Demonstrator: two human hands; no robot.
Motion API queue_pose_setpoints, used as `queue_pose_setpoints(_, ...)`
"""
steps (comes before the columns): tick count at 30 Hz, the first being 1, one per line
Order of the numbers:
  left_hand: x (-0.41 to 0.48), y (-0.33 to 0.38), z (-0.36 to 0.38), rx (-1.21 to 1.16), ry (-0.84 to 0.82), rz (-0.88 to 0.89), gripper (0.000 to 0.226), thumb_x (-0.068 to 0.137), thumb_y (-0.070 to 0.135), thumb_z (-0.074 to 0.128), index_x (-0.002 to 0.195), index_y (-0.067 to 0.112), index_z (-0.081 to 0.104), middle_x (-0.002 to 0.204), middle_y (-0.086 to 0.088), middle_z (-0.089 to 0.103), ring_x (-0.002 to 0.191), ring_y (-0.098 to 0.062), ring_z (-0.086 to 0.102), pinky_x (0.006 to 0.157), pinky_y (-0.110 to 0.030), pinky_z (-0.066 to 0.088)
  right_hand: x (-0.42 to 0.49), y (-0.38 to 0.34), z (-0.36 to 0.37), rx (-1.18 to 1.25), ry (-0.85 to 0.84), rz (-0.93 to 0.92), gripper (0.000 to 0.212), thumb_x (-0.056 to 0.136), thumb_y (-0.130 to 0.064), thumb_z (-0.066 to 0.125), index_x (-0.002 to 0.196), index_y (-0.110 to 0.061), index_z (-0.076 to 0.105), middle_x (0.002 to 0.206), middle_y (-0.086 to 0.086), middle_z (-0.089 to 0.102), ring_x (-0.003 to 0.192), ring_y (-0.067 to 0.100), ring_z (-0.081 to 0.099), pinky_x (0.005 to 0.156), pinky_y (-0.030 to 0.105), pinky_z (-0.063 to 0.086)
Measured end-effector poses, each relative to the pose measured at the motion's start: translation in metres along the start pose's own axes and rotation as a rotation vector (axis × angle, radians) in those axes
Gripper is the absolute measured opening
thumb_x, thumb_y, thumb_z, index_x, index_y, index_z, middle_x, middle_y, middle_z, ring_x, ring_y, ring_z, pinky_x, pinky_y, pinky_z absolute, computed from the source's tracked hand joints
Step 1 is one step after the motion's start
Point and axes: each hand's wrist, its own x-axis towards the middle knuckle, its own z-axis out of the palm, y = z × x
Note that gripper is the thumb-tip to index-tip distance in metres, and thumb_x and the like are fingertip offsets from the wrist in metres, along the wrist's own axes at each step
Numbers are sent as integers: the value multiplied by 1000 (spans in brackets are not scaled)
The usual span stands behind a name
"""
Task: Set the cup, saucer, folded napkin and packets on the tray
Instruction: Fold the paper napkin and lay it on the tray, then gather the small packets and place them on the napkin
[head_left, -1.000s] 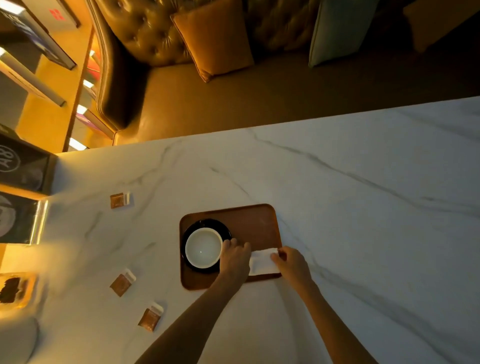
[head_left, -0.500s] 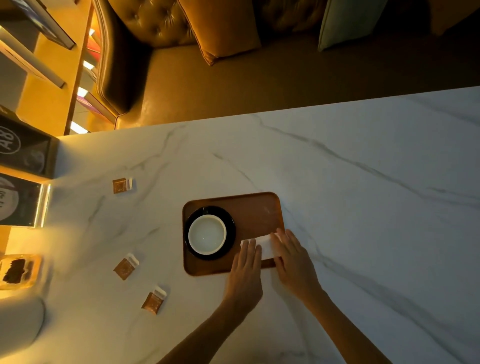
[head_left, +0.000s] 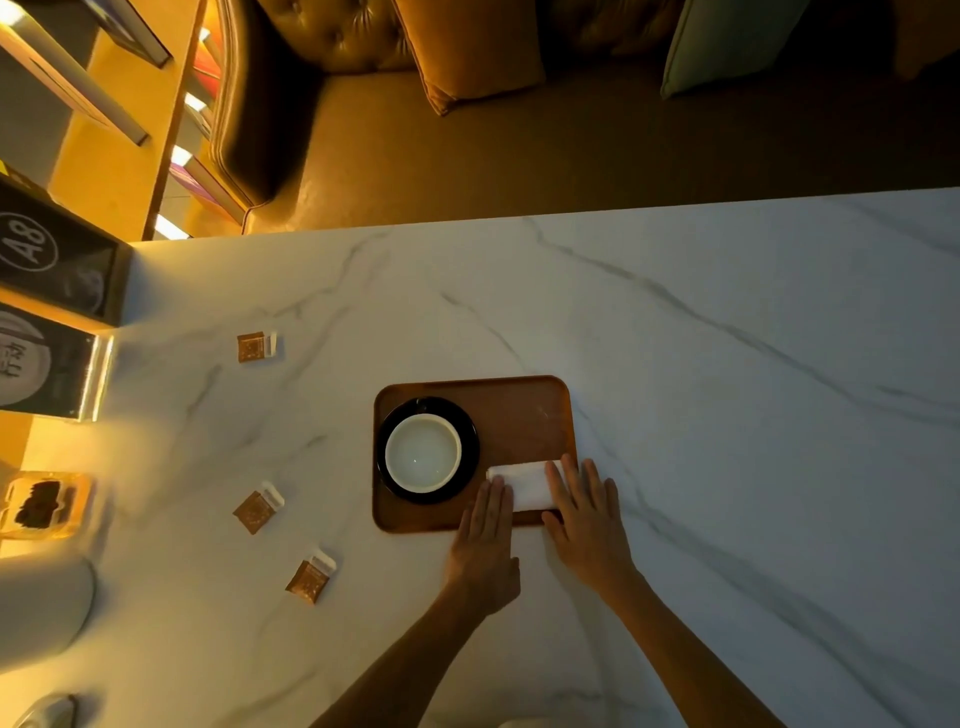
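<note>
A brown wooden tray (head_left: 519, 410) lies on the marble table. On its left half a white cup (head_left: 422, 452) stands on a black saucer (head_left: 467, 441). A white folded napkin (head_left: 524, 483) lies at the tray's near right corner. My left hand (head_left: 485, 540) lies flat with its fingertips on the napkin's left end. My right hand (head_left: 584, 512) lies flat over the napkin's right end. Three brown packets rest on the table left of the tray: one far (head_left: 255, 346), one in the middle (head_left: 257, 508), one near (head_left: 310, 577).
A black sign stand (head_left: 52, 260) and a clear holder (head_left: 47, 501) line the table's left edge. A leather sofa with cushions (head_left: 467, 47) stands beyond the far edge. The marble table (head_left: 753, 415) stretches to the right of the tray.
Both hands went from pinching the napkin to lying flat on it, and slid slightly toward me. The napkin now lies flat on the tray.
</note>
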Motion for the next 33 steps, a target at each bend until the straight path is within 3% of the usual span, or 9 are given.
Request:
queue_pose_setpoints(5, 3, -4, 6, 30, -17, 15, 102, 86, 48, 49, 148, 14, -25, 156, -5, -31, 145, -24, -27, 120, -40, -4, -2, -4, 0, 6, -16, 11, 68, 90, -52, 43, 147, -16, 34, 155, 14, 30, 141, 39, 29, 110, 60, 29)
queue_pose_setpoints(9, 3, -6, -1, 20, -65, 22, 105, 82, 45, 52, 149, 14, -23, 154, -3, -34, 146, -23, -25, 119, -39, -7, -6, -10, -3, 53, -14, 34, 70, 88, -51, 53, 145, -13, 38, 153, 17, 33, 140, 40, 32, 108, 61, 33)
queue_pose_setpoints(13, 5, 3, -15, 20, -136, -27, 103, 83, 41, 53, 151, 15, -21, 157, -6, -33, 148, -25, -23, 119, -43, -6, -8, -16, -16, 45, -38, 60, 68, 92, -56, 27, 145, -14, 37, 153, 16, 34, 139, 39, 33, 110, 61, 31)
queue_pose_setpoints(17, -2, 7, -37, -93, -188, -26, 92, 92, 45, 50, 152, 21, -16, 161, -5, -25, 148, -29, -22, 123, -53, 5, -10, -18, -27, 59, -97, 102, 69, 95, -59, 25, 152, -24, 11, 161, 9, 8, 148, 35, 7, 118, 57, 11)
queue_pose_setpoints(22, -52, -15, -51, -198, -57, 22, 76, 95, 53, 42, 154, 29, 1, 165, 2, -3, 152, -25, -8, 122, -47, 16, -44, -21, -40, 54, -58, 142, 82, 81, -74, 3, 151, -31, -6, 162, 6, -3, 148, 34, -1, 117, 56, 9)
queue_pose_setpoints(28, -133, -57, -36, -142, -97, -228, 76, 87, 75, 27, 150, 47, -6, 163, 2, -17, 147, -35, -21, 113, -67, -6, -110, -42, -28, 40, -108, 107, 78, 79, -78, -2, 141, -39, -26, 162, 3, -10, 148, 31, -11, 117, 56, 1)
queue_pose_setpoints(33, -183, -89, -21, -128, -74, -390, 81, 82, 82, 20, 149, 47, -8, 162, -2, -20, 145, -37, -26, 109, -71, -14, -141, -76, -25, -8, -147, 50, 74, 83, -77, 5, 143, -42, -21, 162, 1, -12, 148, 30, -13, 116, 57, -5)
